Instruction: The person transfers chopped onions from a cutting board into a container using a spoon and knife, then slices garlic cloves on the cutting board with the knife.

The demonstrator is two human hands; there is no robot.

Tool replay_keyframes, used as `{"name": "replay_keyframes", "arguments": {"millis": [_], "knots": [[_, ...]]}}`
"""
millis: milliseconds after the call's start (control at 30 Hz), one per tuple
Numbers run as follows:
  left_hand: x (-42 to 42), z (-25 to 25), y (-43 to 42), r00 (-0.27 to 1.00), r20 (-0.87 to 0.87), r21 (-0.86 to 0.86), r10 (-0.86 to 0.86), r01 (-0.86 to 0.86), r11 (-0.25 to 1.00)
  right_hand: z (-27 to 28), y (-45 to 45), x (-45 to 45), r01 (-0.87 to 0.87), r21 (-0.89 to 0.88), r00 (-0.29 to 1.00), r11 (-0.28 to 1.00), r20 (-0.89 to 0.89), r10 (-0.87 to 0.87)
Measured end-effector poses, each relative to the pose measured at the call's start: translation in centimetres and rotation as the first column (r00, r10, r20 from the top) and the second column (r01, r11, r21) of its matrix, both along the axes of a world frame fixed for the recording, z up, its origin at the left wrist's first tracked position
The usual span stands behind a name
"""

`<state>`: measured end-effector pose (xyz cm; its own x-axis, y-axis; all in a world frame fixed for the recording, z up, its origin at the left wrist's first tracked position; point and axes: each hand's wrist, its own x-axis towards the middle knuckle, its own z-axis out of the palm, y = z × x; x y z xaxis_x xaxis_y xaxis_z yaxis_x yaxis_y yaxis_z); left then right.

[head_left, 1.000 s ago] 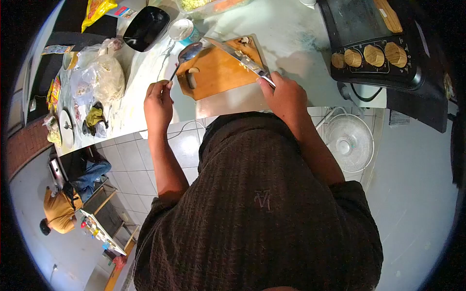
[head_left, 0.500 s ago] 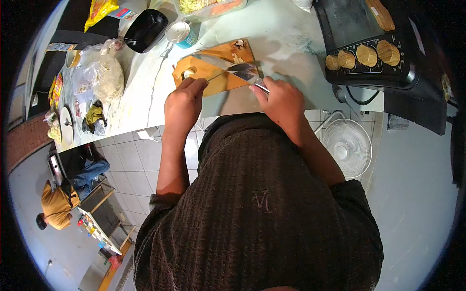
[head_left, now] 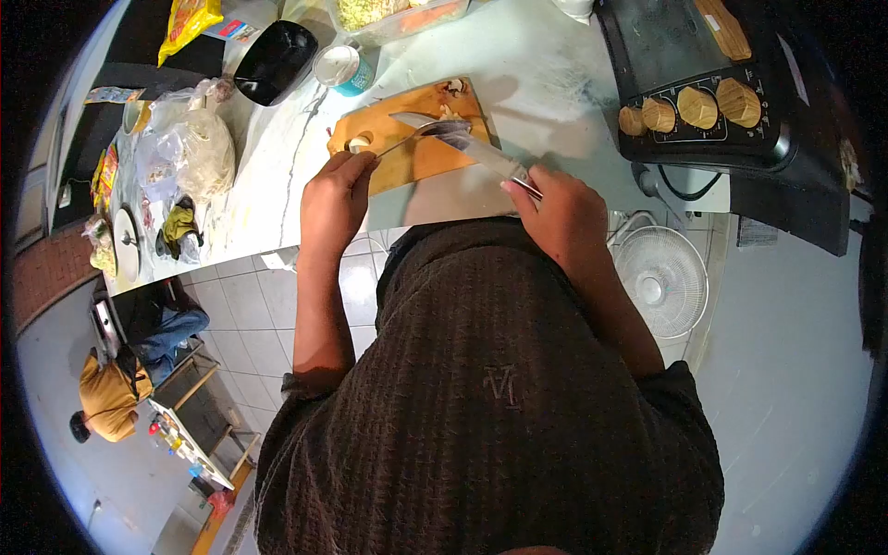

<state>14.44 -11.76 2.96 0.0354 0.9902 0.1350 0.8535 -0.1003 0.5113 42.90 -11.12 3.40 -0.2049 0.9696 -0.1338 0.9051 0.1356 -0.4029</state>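
My left hand [head_left: 335, 199] is closed round the thin handle of a spoon [head_left: 446, 129], whose bowl is over the wooden cutting board [head_left: 416, 168]. In my right hand [head_left: 566, 208] is the handle of a knife [head_left: 490, 157]; its blade slants across the board and meets or overlaps the spoon's bowl. Whether they touch, I cannot tell. Small pale scraps [head_left: 454, 88] that look like peel lie at the board's far right corner, with more near the blade. A pale piece [head_left: 357, 144] shows at the board's left end, close to my left hand.
Behind the board stand a tin can [head_left: 340, 69], a black tray [head_left: 276, 63] and a clear container of cut vegetables [head_left: 398, 32]. Plastic bags [head_left: 205, 148] sit at left. A black appliance with wooden knobs [head_left: 696, 107] stands at right. A person [head_left: 113, 398] is at far left.
My right hand has moved right and slightly nearer me, drawing the knife back so more blade shows past the spoon. My left hand has shifted a little left with the spoon.
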Motion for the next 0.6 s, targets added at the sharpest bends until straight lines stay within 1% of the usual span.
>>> {"name": "replay_keyframes", "arguments": {"millis": [67,200,267,333,367,400,433,467,500,533,567,600], "knots": [[0.0,-0.6,0.6,1.000,-0.014,0.007,-0.007,0.007,1.000,0.4,-0.3,0.2,0.004,0.008,1.000,1.000,-0.013,-0.004],[0.5,-2.2,2.2,0.997,-0.068,0.023,-0.033,0.035,0.999,1.8,-1.1,0.5,0.003,-0.058,1.000,0.998,-0.017,-0.004],[0.4,-2.0,2.4,0.999,-0.036,0.056,-0.015,0.017,0.998,2.0,-1.3,0.8,0.009,-0.086,1.000,0.996,-0.008,-0.010],[0.0,-1.9,2.6,1.000,-0.003,0.087,-0.002,0.003,0.996,1.6,-1.5,1.6,-0.022,-0.135,0.993,0.991,-0.118,0.006],[-0.6,-1.9,2.5,0.999,0.038,0.080,0.037,-0.040,0.996,1.3,-1.6,1.9,-0.016,-0.135,0.993,0.991,-0.117,0.000],[-1.0,-1.7,2.3,0.994,0.079,0.070,0.078,-0.083,0.994,0.8,-1.7,2.1,0.003,-0.149,0.981,0.989,-0.190,-0.031],[-1.3,-1.4,2.1,0.994,0.079,0.068,0.074,-0.079,0.995,0.4,-1.8,2.1,0.020,-0.164,0.963,0.986,-0.262,-0.063],[-1.5,-0.9,1.8,0.982,0.092,0.005,0.166,-0.167,0.986,-0.2,-1.8,2.1,0.024,-0.168,0.963,0.986,-0.261,-0.067],[-1.8,-0.6,1.6,0.961,0.100,-0.060,0.257,-0.252,0.966,-0.7,-1.5,2.0,0.066,-0.199,0.962,0.978,-0.248,-0.115],[-2.2,-0.9,1.5,0.957,0.083,-0.069,0.277,-0.272,0.960,-1.0,-1.2,1.8,0.109,-0.228,0.959,0.967,-0.233,-0.163],[-2.4,-1.1,1.5,0.958,0.084,-0.073,0.274,-0.268,0.961,-1.2,-0.9,1.5,0.113,-0.232,0.958,0.966,-0.231,-0.167],[-2.5,-1.3,1.5,0.957,0.073,-0.081,0.280,-0.274,0.958,-1.3,-0.5,1.1,0.158,-0.283,0.952,0.946,-0.211,-0.223]]}}
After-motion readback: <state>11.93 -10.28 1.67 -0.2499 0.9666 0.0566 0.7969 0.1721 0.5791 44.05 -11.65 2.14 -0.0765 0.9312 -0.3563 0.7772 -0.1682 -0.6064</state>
